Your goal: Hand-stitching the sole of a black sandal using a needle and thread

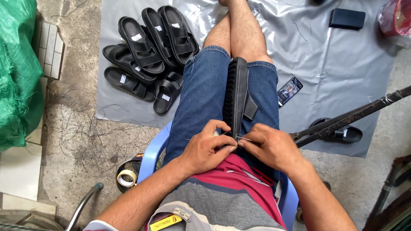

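A black sandal stands on its edge between my knees, sole to the left, with white stitching along its rim. My left hand pinches the near end of the sandal. My right hand grips a thin needle with pale thread at that same end. A fine thread runs off to the left across my denim shorts. I sit on a light blue plastic chair.
A pile of several black sandals lies on a grey sheet at upper left. On the sheet are a phone, a dark case and one more sandal. A dark metal bar crosses at right. A tape roll sits below the chair.
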